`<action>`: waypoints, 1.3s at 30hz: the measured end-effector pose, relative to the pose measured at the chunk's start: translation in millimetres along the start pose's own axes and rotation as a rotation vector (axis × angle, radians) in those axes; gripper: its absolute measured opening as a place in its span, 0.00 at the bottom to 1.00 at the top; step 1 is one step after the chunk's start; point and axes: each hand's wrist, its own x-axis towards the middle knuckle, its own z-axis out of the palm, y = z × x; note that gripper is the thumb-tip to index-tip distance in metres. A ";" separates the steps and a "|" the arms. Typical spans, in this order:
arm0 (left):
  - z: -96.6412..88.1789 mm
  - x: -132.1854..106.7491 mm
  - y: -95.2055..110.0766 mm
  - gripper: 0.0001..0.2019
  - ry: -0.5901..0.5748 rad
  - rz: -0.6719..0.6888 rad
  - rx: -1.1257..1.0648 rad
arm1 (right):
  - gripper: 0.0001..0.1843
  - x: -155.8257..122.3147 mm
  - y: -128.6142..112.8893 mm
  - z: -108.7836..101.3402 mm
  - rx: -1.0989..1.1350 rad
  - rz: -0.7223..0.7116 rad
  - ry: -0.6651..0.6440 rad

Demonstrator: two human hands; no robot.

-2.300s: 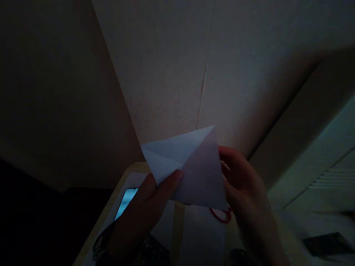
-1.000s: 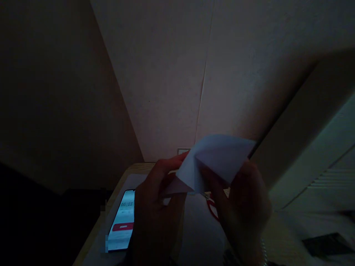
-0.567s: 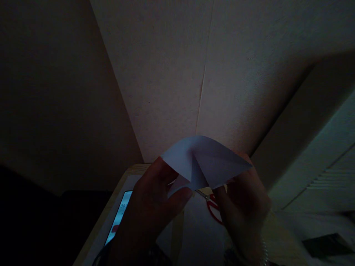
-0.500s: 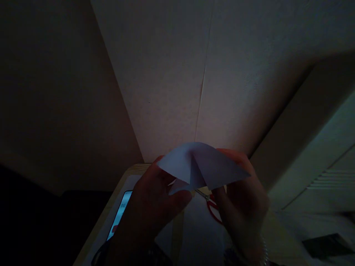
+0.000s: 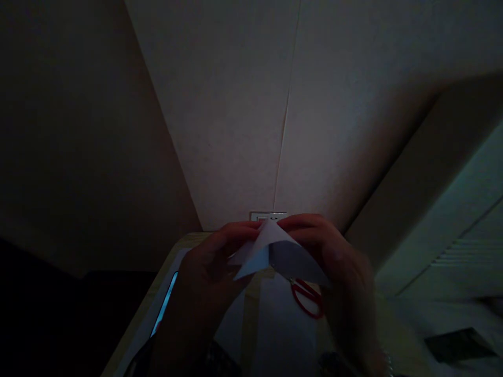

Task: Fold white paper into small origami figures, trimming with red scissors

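- Folded paper held up over the table, centre of the head view, between both hands; white, thin, smooth-looking, sharp creases; peak at the top, sides sloping down to pointed corners.
- Hollow under the peak opens toward the camera, tent-like; a fold stands upright inside it, paler on its left, right part in grey shadow; lower front edge curves.
- Left hand pinches the paper's left side, fingers bent over near the peak; thumb dim, exact contact hard to tell.
- Right hand grips the right slope, fingers curled along the upper edge; thumb placement can't be told — too dark.
- Table: pale wood, grain faint; bears two flat white sheets, left sheet and right sheet, a bare wood strip between them.
- Scissors near the right hand, below the paper; red looped handles, metal at the pivot; blades mostly hidden.
- Phone beside the left forearm, mostly covered; glowing blue strip of screen shows.
- Wall behind, matte, one vertical seam; rectangular socket plate just behind the peak, partly covered.
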 end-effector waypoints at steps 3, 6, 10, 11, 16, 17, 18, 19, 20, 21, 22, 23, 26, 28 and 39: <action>-3.7 0.7 -3.3 0.13 -0.075 -0.029 -0.009 | 0.19 3.5 -0.1 -0.9 0.033 0.080 0.008; -7.7 2.5 -10.2 0.16 -0.161 0.047 0.011 | 0.19 6.7 -0.4 -3.7 0.066 0.118 0.001; -13.3 6.2 -12.9 0.14 -0.240 0.144 0.129 | 0.10 10.0 -0.9 -7.3 -0.019 0.176 -0.039; -13.9 6.8 -11.9 0.13 -0.239 0.139 0.155 | 0.07 10.6 -0.7 -7.5 -0.043 0.194 -0.043; -9.6 7.0 -8.4 0.08 -0.180 0.064 0.152 | 0.02 12.1 2.6 -5.8 -0.070 0.191 -0.053; -7.9 6.6 -9.2 0.08 -0.158 0.057 0.137 | 0.01 12.2 2.9 -5.6 -0.069 0.192 -0.048; -6.0 6.1 -10.1 0.08 -0.143 0.057 0.126 | 0.02 12.2 2.9 -5.6 -0.072 0.197 -0.044; -4.3 5.7 -11.0 0.09 -0.131 0.063 0.121 | 0.02 12.0 2.5 -5.7 -0.075 0.204 -0.035; -2.6 5.2 -11.6 0.10 -0.122 0.068 0.121 | 0.02 11.8 2.0 -5.8 -0.075 0.211 -0.028; -1.1 4.6 -11.7 0.11 -0.108 0.069 0.122 | 0.01 11.4 1.3 -5.8 -0.073 0.216 -0.021; 0.3 3.8 -11.4 0.11 -0.088 0.064 0.120 | 0.01 11.0 0.6 -5.7 -0.070 0.218 -0.015; 1.4 3.0 -10.6 0.10 -0.068 0.054 0.117 | 0.01 10.7 0.1 -5.5 -0.067 0.219 -0.009; 4.1 0.2 -7.3 0.07 -0.043 0.018 0.112 | 0.02 10.0 -0.6 -4.0 -0.074 0.228 -0.004; 5.5 -1.2 -6.1 0.07 -0.027 0.017 0.136 | 0.02 9.9 -0.4 -3.0 -0.087 0.231 -0.005; 13.3 -2.0 -7.0 0.08 0.063 0.121 0.157 | 0.06 9.1 -2.5 -1.9 -0.088 0.222 0.033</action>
